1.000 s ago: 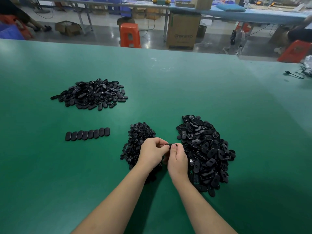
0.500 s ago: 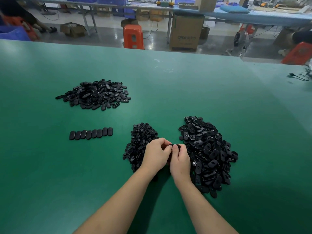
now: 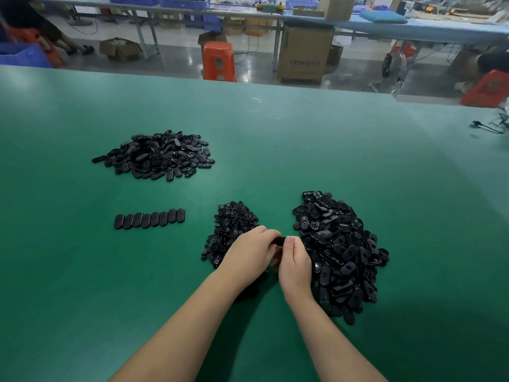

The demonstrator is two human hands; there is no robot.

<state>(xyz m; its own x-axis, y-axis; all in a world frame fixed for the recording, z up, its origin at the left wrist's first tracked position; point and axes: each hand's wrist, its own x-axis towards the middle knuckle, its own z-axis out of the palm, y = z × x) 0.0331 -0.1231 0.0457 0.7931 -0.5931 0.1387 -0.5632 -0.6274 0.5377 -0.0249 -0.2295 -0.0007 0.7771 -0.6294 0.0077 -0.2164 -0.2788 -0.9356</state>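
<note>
Piece: a small black plastic piece (image 3: 278, 240), pinched between both hands just above the desk, over the gap between the two near piles.
Weight: very light by the look of it; fingertips are enough to carry it.
Stiffness: probably hard moulded plastic, rigid, not likely to break under a firm squeeze.
Surface: smooth with a slight sheen, so it could slip or flick away if squeezed off-centre.
Where to hold: at the two ends or along the long edges, leaving the flat face free for pressing.
Left hand (image 3: 249, 253): fingers curled round the piece's left end.
Right hand (image 3: 294, 263): thumb on top, fingers below, pinching the right end.
Small pile (image 3: 232, 230): tiny black parts, just left of the hands.
Big pile (image 3: 341, 252): oval black shells, touching the right wrist's side.
Row (image 3: 149, 219): oval pieces lined up edge to edge, well to the left.
Far pile (image 3: 157, 155): more oval pieces behind the row.
Desk (image 3: 303, 150): green mat surface.
</note>
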